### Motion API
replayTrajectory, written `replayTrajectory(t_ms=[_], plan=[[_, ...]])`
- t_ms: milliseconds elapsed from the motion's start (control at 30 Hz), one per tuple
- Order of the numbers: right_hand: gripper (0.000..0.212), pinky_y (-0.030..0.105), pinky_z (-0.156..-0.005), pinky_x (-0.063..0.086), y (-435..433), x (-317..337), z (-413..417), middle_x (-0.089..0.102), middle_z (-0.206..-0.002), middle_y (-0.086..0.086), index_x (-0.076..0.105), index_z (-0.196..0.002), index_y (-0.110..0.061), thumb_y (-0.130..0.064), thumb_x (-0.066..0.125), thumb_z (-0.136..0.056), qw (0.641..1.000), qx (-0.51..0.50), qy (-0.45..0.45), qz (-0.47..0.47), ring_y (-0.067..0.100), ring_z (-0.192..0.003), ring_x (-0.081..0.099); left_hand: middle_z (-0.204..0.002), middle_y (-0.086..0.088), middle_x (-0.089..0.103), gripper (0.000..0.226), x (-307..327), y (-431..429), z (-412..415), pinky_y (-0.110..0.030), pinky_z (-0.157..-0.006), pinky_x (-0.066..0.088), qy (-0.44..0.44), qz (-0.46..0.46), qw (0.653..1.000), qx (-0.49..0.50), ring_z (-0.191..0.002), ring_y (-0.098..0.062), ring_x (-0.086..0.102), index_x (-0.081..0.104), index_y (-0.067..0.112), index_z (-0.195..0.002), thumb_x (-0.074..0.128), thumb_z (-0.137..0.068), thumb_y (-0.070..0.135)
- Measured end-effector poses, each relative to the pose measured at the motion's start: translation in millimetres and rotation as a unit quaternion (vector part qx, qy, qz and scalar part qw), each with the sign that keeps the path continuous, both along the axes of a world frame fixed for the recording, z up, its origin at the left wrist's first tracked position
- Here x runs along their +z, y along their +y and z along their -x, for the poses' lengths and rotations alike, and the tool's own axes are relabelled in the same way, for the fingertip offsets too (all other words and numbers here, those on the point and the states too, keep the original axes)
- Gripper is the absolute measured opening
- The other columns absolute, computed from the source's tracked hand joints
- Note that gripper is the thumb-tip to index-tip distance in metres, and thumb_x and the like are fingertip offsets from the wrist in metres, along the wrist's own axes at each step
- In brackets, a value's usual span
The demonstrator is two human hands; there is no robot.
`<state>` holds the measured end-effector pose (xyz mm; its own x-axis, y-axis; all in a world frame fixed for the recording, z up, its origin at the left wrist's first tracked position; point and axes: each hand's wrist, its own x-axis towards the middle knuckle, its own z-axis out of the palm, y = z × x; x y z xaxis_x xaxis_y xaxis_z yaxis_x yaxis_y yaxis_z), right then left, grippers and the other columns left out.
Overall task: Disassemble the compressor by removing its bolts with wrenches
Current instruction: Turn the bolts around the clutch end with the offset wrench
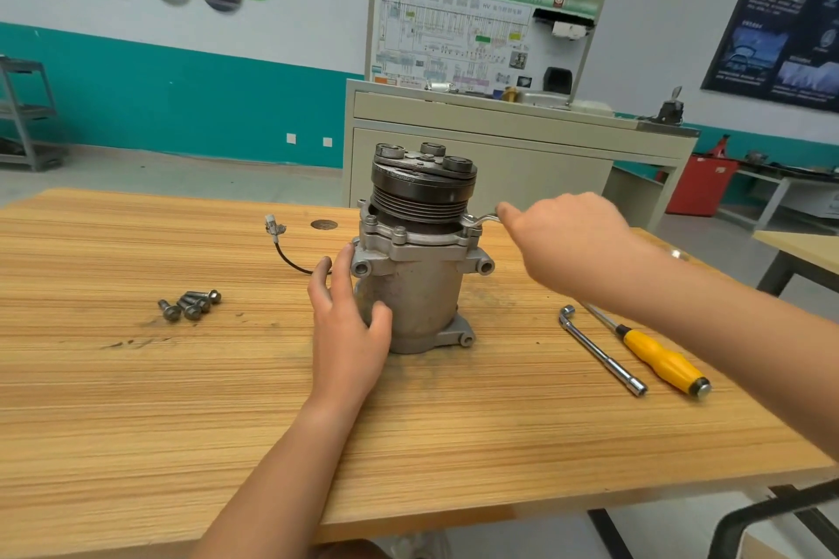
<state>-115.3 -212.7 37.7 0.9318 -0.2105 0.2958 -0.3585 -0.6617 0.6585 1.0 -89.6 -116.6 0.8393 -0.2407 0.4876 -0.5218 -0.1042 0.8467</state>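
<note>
The grey metal compressor (420, 286) stands upright on the wooden table (181, 399), its black pulley (422, 186) on top. My left hand (347, 322) rests against the left side of its body, fingers spread and thumb on the front. My right hand (567, 241) grips a silver wrench (481, 220) whose head sits on a bolt at the flange's right side. Two bolts (399, 232) still stand in the front of the flange. Several removed bolts (190, 306) lie together on the table to the left.
An L-shaped socket wrench (599, 349) and a yellow-handled screwdriver (658, 361) lie on the table to the right, partly under my right forearm. The compressor's black wire with a connector (274, 229) trails left. A beige training bench (499, 127) stands behind the table.
</note>
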Motion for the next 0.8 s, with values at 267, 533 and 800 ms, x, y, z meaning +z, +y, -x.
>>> replayTrajectory(t_ms=[267, 533, 800], plan=[[0.032, 0.033, -0.074, 0.044, -52, -9, -46, 0.06, -0.077, 0.004, 0.053, -0.113, -0.007, 0.008, 0.042, -0.087, 0.993, 0.101, -0.054, -0.029, 0.024, -0.072, 0.056, -0.152, 0.001, 0.013, 0.07, -2, -1, -2, -0.026, -0.083, 0.036, -0.003, -0.004, 1.0, -0.002, -0.109, -0.009, 0.037, 0.021, 0.034, -0.146, 0.053, -0.089, 0.009], [0.024, 0.034, -0.053, 0.044, -62, -26, -42, 0.062, -0.069, 0.013, 0.056, -0.116, -0.002, -0.009, 0.047, -0.095, 0.913, 0.184, -0.275, -0.241, 0.029, -0.06, 0.057, -0.151, 0.001, 0.015, 0.069, -1, 1, -1, -0.034, -0.092, 0.043, -0.003, 0.001, 1.0, -0.002, -0.121, -0.017, 0.039, 0.022, 0.033, -0.146, 0.053, -0.089, 0.009], [0.022, 0.027, -0.045, 0.024, -32, -16, 14, 0.04, -0.062, -0.001, 0.042, -0.118, -0.015, -0.019, 0.033, -0.098, 0.951, 0.033, -0.173, -0.255, 0.015, -0.054, 0.038, -0.151, 0.0, 0.015, 0.068, 1, 1, 0, -0.034, -0.094, 0.042, 0.001, -0.004, 1.0, -0.001, -0.127, -0.022, 0.037, 0.021, 0.031, -0.146, 0.053, -0.089, 0.01]])
